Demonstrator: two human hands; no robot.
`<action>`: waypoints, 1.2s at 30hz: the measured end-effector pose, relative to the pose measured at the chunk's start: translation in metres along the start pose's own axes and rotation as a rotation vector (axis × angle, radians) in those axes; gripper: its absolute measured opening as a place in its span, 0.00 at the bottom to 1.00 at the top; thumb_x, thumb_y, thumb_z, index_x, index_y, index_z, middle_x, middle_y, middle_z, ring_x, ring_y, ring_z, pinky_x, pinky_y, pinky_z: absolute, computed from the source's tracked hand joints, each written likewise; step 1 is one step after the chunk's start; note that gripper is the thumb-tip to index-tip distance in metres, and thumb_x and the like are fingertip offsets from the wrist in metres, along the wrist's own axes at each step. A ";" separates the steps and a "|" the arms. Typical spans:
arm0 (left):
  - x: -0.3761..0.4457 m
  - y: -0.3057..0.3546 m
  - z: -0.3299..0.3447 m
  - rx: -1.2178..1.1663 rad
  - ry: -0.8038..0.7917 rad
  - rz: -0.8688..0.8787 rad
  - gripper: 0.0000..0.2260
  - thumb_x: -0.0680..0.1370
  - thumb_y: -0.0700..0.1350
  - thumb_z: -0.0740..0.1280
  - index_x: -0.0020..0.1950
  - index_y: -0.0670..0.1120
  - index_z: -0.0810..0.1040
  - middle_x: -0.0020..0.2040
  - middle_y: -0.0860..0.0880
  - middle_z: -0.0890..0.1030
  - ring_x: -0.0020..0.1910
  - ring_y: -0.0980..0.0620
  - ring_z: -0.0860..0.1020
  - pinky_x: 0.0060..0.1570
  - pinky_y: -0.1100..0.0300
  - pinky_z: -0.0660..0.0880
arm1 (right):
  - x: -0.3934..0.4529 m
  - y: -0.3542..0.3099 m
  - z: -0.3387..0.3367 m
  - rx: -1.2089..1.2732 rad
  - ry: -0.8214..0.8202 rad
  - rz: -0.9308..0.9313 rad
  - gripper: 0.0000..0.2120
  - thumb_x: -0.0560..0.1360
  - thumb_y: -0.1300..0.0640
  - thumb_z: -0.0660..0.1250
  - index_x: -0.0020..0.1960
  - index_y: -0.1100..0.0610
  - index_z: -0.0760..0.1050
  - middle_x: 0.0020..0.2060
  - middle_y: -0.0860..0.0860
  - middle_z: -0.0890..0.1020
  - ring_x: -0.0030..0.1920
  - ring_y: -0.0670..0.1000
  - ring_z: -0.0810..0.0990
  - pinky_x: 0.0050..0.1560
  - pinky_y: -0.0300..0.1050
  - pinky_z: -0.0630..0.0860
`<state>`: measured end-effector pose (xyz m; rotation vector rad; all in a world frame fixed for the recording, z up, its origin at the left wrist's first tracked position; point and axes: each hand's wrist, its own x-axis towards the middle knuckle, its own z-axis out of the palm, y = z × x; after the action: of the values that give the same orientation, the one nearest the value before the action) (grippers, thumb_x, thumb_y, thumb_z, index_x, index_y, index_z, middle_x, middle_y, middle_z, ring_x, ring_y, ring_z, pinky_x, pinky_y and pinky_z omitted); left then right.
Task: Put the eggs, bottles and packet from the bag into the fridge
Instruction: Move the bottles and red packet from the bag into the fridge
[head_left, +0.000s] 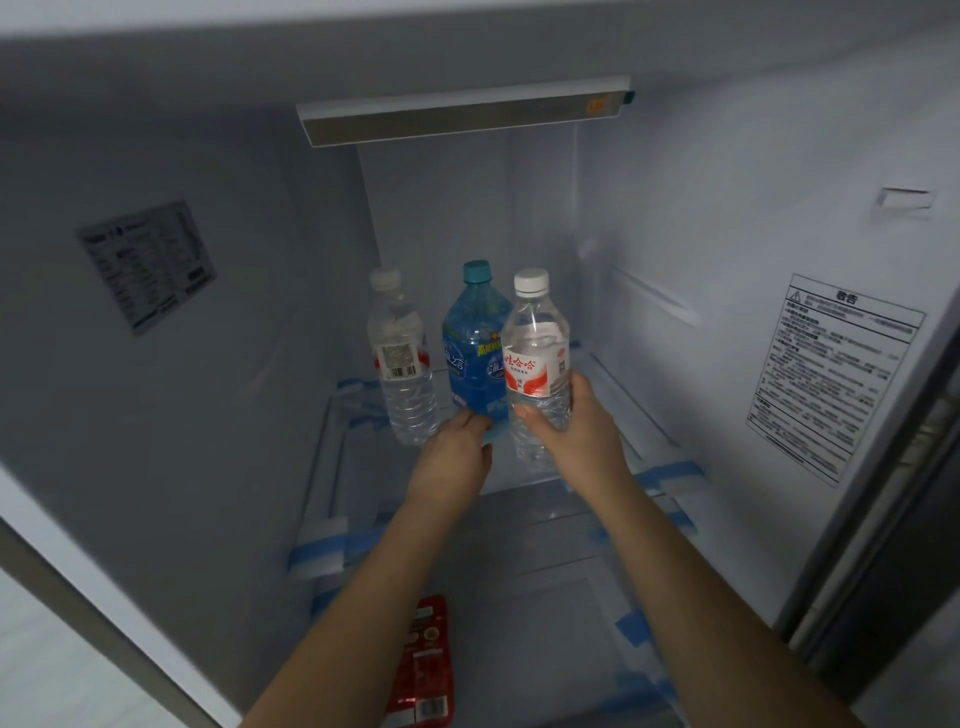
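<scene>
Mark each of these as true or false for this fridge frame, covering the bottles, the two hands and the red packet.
1. Three bottles are up on the glass shelf. True.
2. The right hand grips the blue bottle. False: it grips the clear bottle with the red label; the left hand is at the blue bottle's base.
3. The blue bottle has a white cap. False: its cap is teal; both clear bottles have white caps.
4. The red packet lies on a lower level than the bottles. True.
5. The leftmost clear bottle is lying on its side. False: it stands upright, untouched by either hand.
</scene>
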<state>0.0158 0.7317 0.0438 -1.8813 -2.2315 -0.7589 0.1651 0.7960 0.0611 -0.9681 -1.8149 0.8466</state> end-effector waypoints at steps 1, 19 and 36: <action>0.000 -0.001 0.000 -0.013 -0.009 -0.005 0.16 0.77 0.39 0.66 0.65 0.43 0.75 0.64 0.45 0.76 0.59 0.45 0.76 0.57 0.54 0.73 | 0.002 0.000 0.002 0.006 -0.009 -0.006 0.27 0.73 0.45 0.71 0.67 0.53 0.68 0.60 0.49 0.80 0.57 0.49 0.79 0.43 0.27 0.67; -0.025 -0.027 -0.040 -0.444 0.435 -0.333 0.05 0.76 0.40 0.67 0.46 0.46 0.72 0.43 0.49 0.74 0.40 0.53 0.72 0.38 0.69 0.66 | 0.044 0.012 0.045 0.038 -0.042 -0.006 0.34 0.66 0.36 0.70 0.66 0.53 0.70 0.60 0.52 0.77 0.58 0.50 0.78 0.57 0.49 0.77; 0.015 -0.034 -0.046 -0.804 0.245 -0.532 0.13 0.74 0.45 0.74 0.48 0.60 0.73 0.50 0.53 0.81 0.48 0.54 0.80 0.46 0.58 0.79 | 0.041 0.008 0.041 0.057 -0.127 -0.013 0.36 0.64 0.35 0.71 0.67 0.49 0.68 0.61 0.50 0.78 0.58 0.50 0.79 0.59 0.55 0.77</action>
<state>-0.0298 0.7208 0.0798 -1.2418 -2.4729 -2.0899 0.1173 0.8288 0.0545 -0.8822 -1.8919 0.9655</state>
